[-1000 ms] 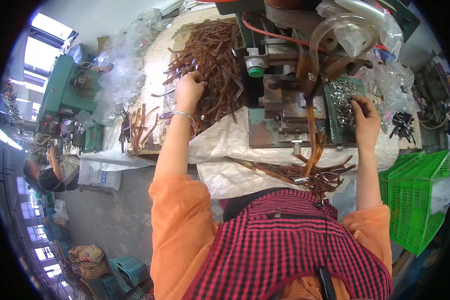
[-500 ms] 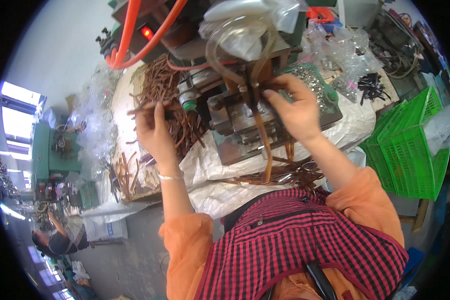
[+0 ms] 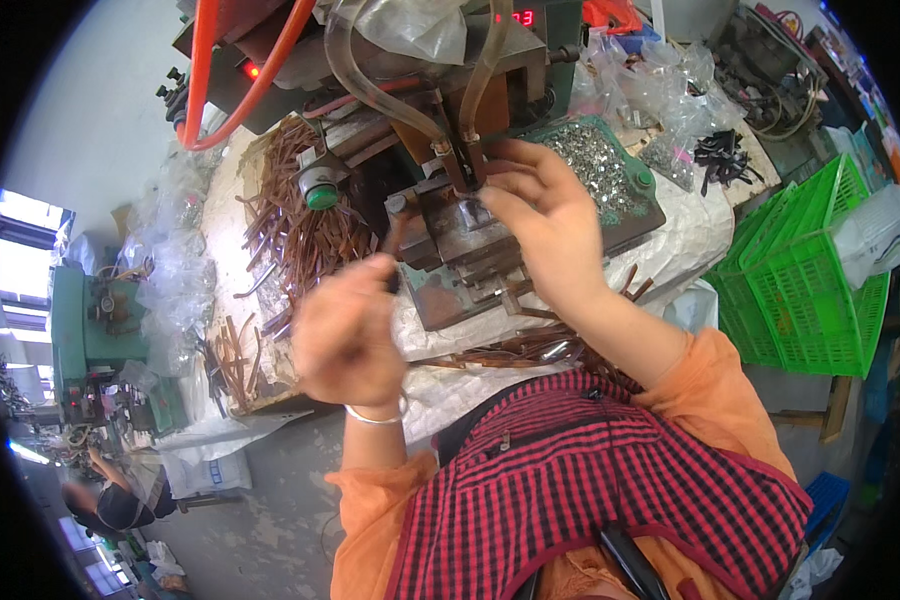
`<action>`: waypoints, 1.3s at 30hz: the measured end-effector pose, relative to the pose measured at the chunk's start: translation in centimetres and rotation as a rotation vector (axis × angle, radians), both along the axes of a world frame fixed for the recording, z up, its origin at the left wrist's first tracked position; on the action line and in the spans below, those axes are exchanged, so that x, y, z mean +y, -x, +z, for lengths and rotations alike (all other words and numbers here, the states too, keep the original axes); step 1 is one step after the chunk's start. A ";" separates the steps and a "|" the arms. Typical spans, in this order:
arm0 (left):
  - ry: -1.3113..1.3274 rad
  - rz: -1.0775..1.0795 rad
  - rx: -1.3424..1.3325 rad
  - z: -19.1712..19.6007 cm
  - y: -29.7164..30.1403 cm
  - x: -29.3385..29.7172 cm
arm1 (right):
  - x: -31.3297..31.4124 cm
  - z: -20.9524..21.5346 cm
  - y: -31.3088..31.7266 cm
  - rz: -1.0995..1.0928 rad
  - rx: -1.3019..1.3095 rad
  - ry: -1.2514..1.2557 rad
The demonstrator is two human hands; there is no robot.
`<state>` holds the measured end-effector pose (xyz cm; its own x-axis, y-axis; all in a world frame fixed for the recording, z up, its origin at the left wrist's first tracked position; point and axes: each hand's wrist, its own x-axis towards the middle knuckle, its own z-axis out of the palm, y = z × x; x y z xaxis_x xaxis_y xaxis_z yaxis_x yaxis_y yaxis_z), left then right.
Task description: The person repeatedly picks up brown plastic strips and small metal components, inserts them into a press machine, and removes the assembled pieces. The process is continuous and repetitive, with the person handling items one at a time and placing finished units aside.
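My left hand point(image 3: 350, 335), smeared by motion, is at the front left of a small press machine point(image 3: 460, 225). A thin brown strip point(image 3: 397, 232) rises from its fingertips toward the machine's left side. My right hand point(image 3: 550, 215) reaches in from the right, thumb and fingers bent together at the die under the press head. Whatever lies between those fingertips is hidden. Left of the machine spreads a heap of brown strips point(image 3: 300, 225). More brown strips point(image 3: 510, 355) lie at the front, near my checked apron point(image 3: 590, 450).
A green tray of small metal pieces point(image 3: 595, 165) sits right of the press. Orange hoses point(image 3: 202, 75) and clear tubes point(image 3: 355, 75) hang above. A green button point(image 3: 321, 196) juts out at left. Green crates point(image 3: 800, 280) stand at right. Another person point(image 3: 115, 495) works far left.
My left hand has moved from the strip heap toward the machine, bringing a brown strip. My right fingers have closed in at the die. The strip hanging from the machine's front is gone from there.
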<state>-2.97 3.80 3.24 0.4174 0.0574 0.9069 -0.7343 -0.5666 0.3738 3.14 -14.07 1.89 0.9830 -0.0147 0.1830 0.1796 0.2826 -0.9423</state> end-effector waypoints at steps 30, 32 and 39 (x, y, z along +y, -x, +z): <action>0.035 0.820 0.281 -4.1 4.0 13.1 | -13.4 -9.2 -5.9 -0.342 -0.161 0.801; -0.383 0.989 0.375 -5.1 2.3 21.1 | -11.7 -8.6 -6.4 -0.281 -0.178 0.767; -0.749 1.091 1.072 -16.6 -6.5 32.3 | -8.6 -6.8 -5.8 -0.247 -0.139 0.651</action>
<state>3.55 36.07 -13.33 0.8729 0.4325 0.2258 0.4707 -0.8683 -0.1568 8.93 -22.67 -4.95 0.9318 -0.0794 0.3541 0.2968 -0.3948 -0.8695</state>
